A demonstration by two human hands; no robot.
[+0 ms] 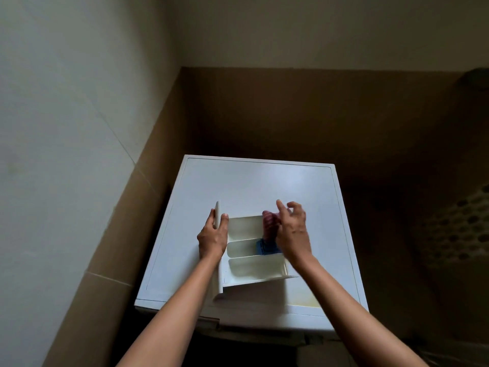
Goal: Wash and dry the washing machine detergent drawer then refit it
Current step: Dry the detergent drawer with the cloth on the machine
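Observation:
The white detergent drawer (248, 250) lies on top of the white washing machine (254, 186), its three compartments facing up and its front panel at the left. A blue insert (266, 247) sits in the middle compartment at the right end. My left hand (213, 237) grips the upper end of the front panel, thumb on one face and fingers on the other. My right hand (292, 229) hovers over the drawer's right end, fingers spread and blurred. A pink ribbed thing (270, 221), blurred, shows just left of those fingers; whether they hold it is unclear.
The machine stands in a corner, with a pale wall (66, 128) at the left and a brown tiled band behind. At the right edge, in shadow, stands a perforated basket (460, 229). The machine's drawer slot (209, 323) shows dark at its front left.

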